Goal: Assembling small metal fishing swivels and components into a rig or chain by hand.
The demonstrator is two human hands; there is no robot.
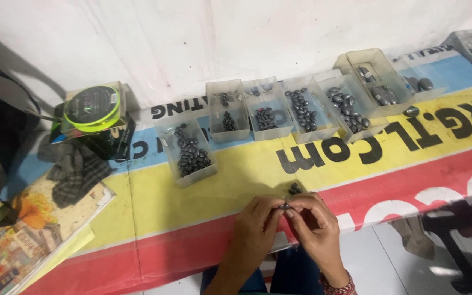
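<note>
A striped banner [203, 191] covers the surface below a white wall [192, 38].

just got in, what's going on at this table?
A person pinches a small dark oval weight between the fingertips of the left hand and right hand, above a colourful banner-covered table. A few more weights lie just beyond the hands. A row of clear plastic boxes holding similar dark weights runs along the wall. A spool of green line sits on a box at far left.
</note>
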